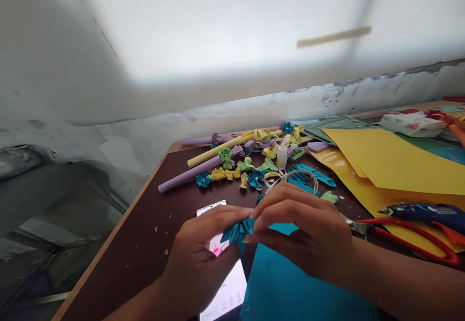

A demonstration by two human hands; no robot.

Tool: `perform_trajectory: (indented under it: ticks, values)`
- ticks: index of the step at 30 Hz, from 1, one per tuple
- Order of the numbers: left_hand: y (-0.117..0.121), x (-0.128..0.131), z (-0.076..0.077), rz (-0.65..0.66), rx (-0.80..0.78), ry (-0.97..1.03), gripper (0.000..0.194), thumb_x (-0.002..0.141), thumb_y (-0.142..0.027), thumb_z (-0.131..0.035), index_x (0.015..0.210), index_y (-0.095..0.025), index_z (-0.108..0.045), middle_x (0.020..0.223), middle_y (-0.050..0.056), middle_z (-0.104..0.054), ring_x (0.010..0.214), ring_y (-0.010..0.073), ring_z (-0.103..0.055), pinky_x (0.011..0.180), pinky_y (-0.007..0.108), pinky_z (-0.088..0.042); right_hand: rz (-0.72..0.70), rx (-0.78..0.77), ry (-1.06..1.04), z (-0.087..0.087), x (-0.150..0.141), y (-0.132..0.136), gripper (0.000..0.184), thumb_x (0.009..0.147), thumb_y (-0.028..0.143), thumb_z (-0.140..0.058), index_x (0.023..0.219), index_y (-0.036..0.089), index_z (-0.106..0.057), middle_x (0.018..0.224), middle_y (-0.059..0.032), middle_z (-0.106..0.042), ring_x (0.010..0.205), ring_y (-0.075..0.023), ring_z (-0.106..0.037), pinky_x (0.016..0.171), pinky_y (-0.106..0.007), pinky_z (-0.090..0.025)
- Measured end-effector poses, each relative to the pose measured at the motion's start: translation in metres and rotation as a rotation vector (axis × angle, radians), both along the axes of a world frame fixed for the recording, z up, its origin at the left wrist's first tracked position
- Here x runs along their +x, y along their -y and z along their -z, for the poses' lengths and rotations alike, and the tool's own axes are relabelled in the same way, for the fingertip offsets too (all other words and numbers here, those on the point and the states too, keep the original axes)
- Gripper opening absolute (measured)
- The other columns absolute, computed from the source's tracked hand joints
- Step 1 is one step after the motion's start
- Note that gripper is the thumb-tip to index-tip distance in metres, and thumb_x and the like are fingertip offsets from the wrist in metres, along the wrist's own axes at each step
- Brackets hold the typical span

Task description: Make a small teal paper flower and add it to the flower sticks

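Observation:
Between my two hands is a folded blue paper flower (236, 233). My left hand (203, 253) grips it from the left, thumb below and fingers above. The fingertips of my right hand (301, 224) pinch its right edge. Under my hands lies a lit phone (227, 292) with a pink picture on its screen, partly covered by my left hand. A sheet of blue paper (290, 287) lies beneath my right hand and forearm. Just beyond my right hand are a roll of clear tape (314, 180) and cut blue paper pieces (319, 173).
Behind lie rolled purple paper (192, 171) and yellow paper tubes (210, 156), several paper flowers (225, 156) and a small white glue bottle (282, 156). At right are yellow sheets (392, 158), red-handled scissors (410, 243), a blue glue gun (428, 212) and a tissue box (414, 122).

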State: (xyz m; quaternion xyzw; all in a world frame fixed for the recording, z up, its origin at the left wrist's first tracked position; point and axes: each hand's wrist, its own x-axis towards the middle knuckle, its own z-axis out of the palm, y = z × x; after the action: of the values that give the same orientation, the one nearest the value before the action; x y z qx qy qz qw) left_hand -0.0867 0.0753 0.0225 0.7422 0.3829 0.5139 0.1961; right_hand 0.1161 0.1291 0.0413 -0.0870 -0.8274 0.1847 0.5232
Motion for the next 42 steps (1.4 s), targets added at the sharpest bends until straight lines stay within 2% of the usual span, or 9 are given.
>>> perform_trajectory:
  ticks: [7, 22, 25, 28, 30, 34, 38, 40, 42]
  values:
    - [0.003, 0.003, -0.009, 0.085, 0.013, 0.036, 0.044, 0.082, -0.008, -0.078, 0.117, -0.035, -0.077, 0.104, 0.002, -0.083, 0.086, 0.0186, -0.079, 0.078, 0.025, -0.064, -0.051, 0.025, 0.018, -0.003, 0.002, 0.003, 0.021, 0.086, 0.018, -0.081, 0.104, 0.022, -0.069, 0.091, -0.0059, -0.075, 0.082, -0.0176, -0.070, 0.076, -0.032, -0.059]
    - [0.006, -0.001, -0.006, 0.089, 0.023, -0.001, 0.051, 0.082, -0.009, -0.079, 0.123, -0.039, -0.074, 0.111, 0.002, -0.082, 0.096, 0.0211, -0.078, 0.085, 0.029, -0.064, -0.071, 0.059, 0.043, -0.004, 0.003, 0.002, 0.019, 0.084, 0.015, -0.082, 0.099, 0.019, -0.070, 0.094, -0.0077, -0.075, 0.085, -0.0178, -0.070, 0.080, -0.031, -0.058]
    - [0.004, -0.005, -0.008, 0.057, 0.008, -0.019, 0.047, 0.082, -0.009, -0.078, 0.119, -0.037, -0.075, 0.110, 0.001, -0.082, 0.094, 0.0196, -0.077, 0.085, 0.028, -0.064, -0.064, 0.008, 0.033, -0.002, 0.003, 0.002, 0.030, 0.083, 0.016, -0.084, 0.107, 0.020, -0.068, 0.100, -0.0075, -0.074, 0.092, -0.0187, -0.069, 0.084, -0.031, -0.057]
    - [-0.004, -0.014, -0.011, -0.096, -0.051, 0.060, 0.032, 0.087, -0.012, -0.076, 0.112, -0.031, -0.079, 0.107, 0.000, -0.081, 0.093, 0.0164, -0.076, 0.087, 0.024, -0.062, -0.019, -0.074, 0.068, 0.001, 0.003, 0.000, 0.041, 0.085, 0.028, -0.083, 0.119, 0.022, -0.062, 0.105, -0.0073, -0.071, 0.098, -0.0208, -0.067, 0.089, -0.034, -0.054]
    - [-0.013, -0.021, -0.012, -0.180, -0.086, 0.234, 0.023, 0.087, -0.016, -0.077, 0.107, -0.028, -0.080, 0.107, 0.000, -0.080, 0.095, 0.0165, -0.075, 0.086, 0.024, -0.063, -0.022, -0.110, 0.226, 0.003, 0.002, -0.001, 0.046, 0.084, 0.040, -0.083, 0.120, 0.021, -0.061, 0.105, -0.0086, -0.070, 0.099, -0.0234, -0.064, 0.089, -0.037, -0.053]
    - [-0.025, -0.031, -0.011, -0.171, -0.122, 0.475, 0.018, 0.086, -0.020, -0.080, 0.103, -0.025, -0.081, 0.105, 0.001, -0.080, 0.094, 0.0173, -0.075, 0.085, 0.028, -0.066, -0.116, -0.170, 0.592, 0.005, -0.004, 0.001, 0.064, 0.078, 0.057, -0.083, 0.123, 0.018, -0.060, 0.117, -0.0130, -0.068, 0.115, -0.0289, -0.059, 0.100, -0.042, -0.049]
    - [-0.023, -0.030, -0.010, -0.153, -0.157, 0.439, 0.021, 0.083, -0.017, -0.082, 0.103, -0.025, -0.081, 0.106, 0.001, -0.079, 0.092, 0.0162, -0.074, 0.088, 0.028, -0.065, -0.159, -0.185, 0.734, 0.009, -0.014, 0.004, 0.071, 0.078, 0.059, -0.082, 0.129, 0.016, -0.058, 0.128, -0.0146, -0.067, 0.131, -0.0313, -0.054, 0.118, -0.047, -0.035]
    - [-0.021, -0.029, -0.010, -0.143, -0.179, 0.384, 0.022, 0.083, -0.016, -0.081, 0.104, -0.025, -0.081, 0.107, 0.001, -0.079, 0.092, 0.0161, -0.074, 0.088, 0.027, -0.064, -0.221, -0.161, 0.728, 0.010, -0.018, 0.004, 0.081, 0.078, 0.058, -0.082, 0.142, 0.017, -0.051, 0.141, -0.0149, -0.062, 0.141, -0.0324, -0.047, 0.123, -0.048, -0.028]
    - [-0.021, -0.029, -0.010, -0.139, -0.196, 0.334, 0.021, 0.084, -0.016, -0.079, 0.103, -0.025, -0.081, 0.107, 0.001, -0.080, 0.091, 0.0152, -0.074, 0.086, 0.024, -0.063, -0.300, -0.129, 0.647, 0.010, -0.020, 0.002, 0.085, 0.079, 0.055, -0.082, 0.147, 0.018, -0.047, 0.147, -0.0141, -0.058, 0.145, -0.0320, -0.044, 0.124, -0.046, -0.027]
